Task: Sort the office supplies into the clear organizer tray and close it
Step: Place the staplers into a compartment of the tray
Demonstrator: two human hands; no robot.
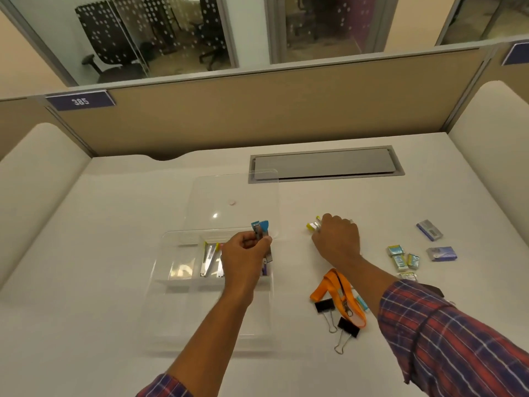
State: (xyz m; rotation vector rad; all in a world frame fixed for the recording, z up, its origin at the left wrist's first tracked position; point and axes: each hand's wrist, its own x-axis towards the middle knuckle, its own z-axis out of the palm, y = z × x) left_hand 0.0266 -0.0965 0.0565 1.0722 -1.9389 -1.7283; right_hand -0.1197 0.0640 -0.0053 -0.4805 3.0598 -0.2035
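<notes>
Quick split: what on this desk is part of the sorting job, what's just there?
Job:
clear organizer tray, its open lid
blue-tipped item in the left hand
yellow-tipped item under the right hand
black binder clips
orange lanyard
small teal packets
blue boxes

Just there:
grey cable hatch
desk number plate

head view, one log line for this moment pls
left hand: holds blue clip over tray | right hand: on yellow clip | lid: open | binder clips, lanyard: unsorted
</notes>
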